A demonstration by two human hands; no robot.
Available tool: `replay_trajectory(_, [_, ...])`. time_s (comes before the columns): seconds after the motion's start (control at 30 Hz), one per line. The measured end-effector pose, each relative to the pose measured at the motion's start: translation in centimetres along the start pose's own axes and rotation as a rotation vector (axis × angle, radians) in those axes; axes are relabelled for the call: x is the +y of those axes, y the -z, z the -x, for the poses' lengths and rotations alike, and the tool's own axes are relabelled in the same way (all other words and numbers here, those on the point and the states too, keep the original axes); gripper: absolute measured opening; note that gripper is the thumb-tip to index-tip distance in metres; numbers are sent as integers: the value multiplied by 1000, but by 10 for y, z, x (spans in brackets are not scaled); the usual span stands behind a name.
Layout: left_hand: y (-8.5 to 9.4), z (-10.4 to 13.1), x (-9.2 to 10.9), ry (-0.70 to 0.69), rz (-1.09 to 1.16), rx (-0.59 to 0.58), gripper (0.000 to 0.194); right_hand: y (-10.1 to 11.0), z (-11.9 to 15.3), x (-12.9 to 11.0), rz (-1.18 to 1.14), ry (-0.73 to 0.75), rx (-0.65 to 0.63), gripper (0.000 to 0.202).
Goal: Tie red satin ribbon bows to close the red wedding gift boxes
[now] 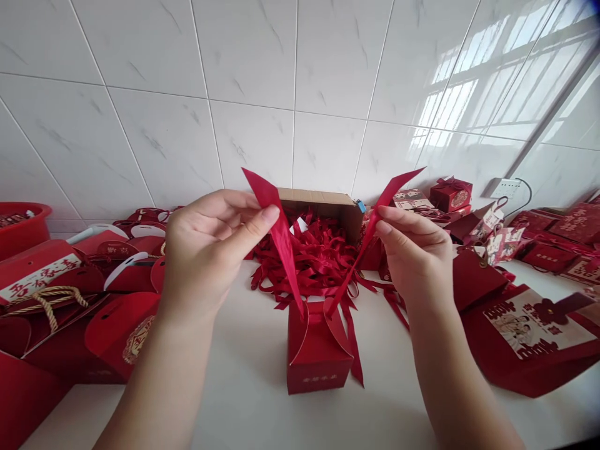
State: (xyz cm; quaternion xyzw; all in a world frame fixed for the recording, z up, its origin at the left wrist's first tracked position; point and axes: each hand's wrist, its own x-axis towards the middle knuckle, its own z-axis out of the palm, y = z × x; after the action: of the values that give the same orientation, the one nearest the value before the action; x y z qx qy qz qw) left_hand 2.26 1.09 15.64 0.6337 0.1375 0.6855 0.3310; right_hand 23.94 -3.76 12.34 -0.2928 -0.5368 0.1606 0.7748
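A small red gift box (319, 369) stands upright on the white table, its curved top flaps folded together. A red ribbon (285, 250) runs through the top of the box, and its two ends rise apart in a V. My left hand (220, 234) pinches one end between thumb and fingers, up and to the left of the box. Opposite it, my right hand (412, 247) pinches the other end at about the same height. Both ribbon tips stick out above my fingers.
Behind the box, a cardboard carton (319, 196) lies with a heap of red ribbons (314, 256) spilling out. Red boxes with rope handles (51, 306) crowd the left, near a red basin (23, 228). More red boxes (529, 337) and a power strip (509, 187) are at right.
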Motion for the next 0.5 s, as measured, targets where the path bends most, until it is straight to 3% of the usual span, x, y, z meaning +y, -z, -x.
replay_trajectory(0.3, [1, 0, -9, 52, 25, -47, 9, -3, 1, 4, 16, -31, -46, 16])
replay_trajectory(0.5, [-1, 0, -9, 63, -22, -152, 9, -7, 3, 5, 4, -54, -82, 11])
